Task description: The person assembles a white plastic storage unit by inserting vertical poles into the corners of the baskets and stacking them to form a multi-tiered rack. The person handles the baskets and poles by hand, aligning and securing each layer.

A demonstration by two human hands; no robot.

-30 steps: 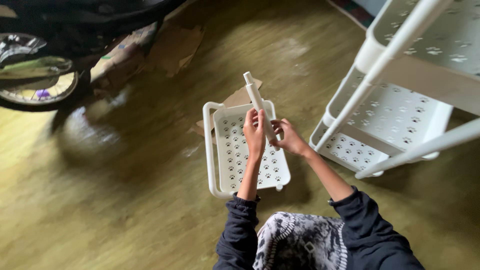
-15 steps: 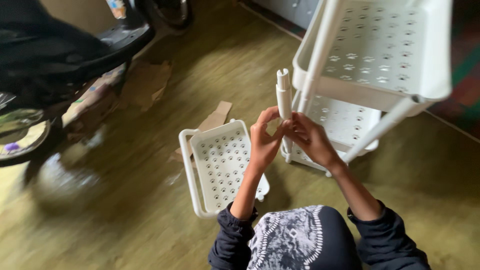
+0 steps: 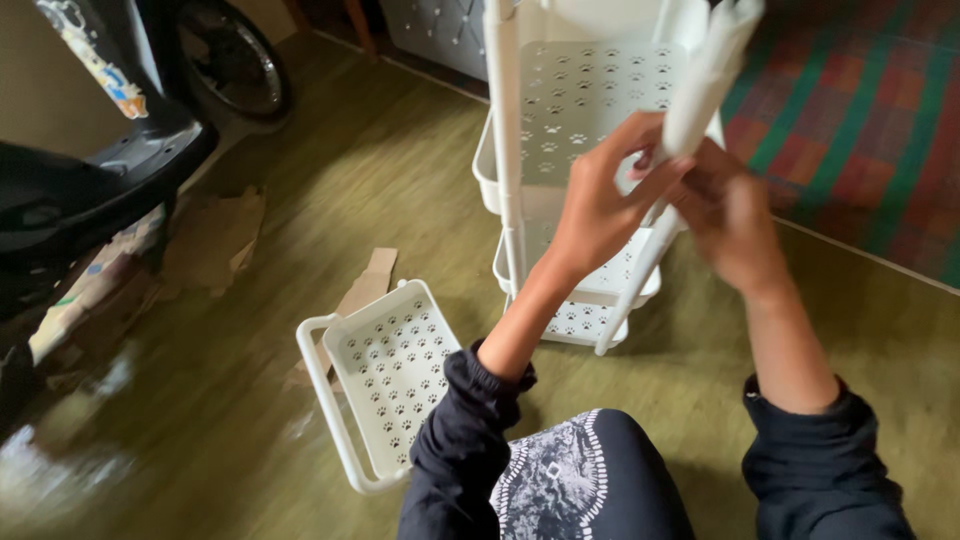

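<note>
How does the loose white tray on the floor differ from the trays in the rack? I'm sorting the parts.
The loose tray lies flat on the floor, unattached; the rack trays are stacked on white poles. The loose tray shows a side handle; none is visible on the rack trays. Both are white with paw-print holes.

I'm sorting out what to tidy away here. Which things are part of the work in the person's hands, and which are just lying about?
In the work:
- white tube, held in the left hand and right hand
- white tiered rack behind the hands
- loose white tray on the floor

Lying about:
- cardboard scraps
- scooter at left
- striped mat
</note>
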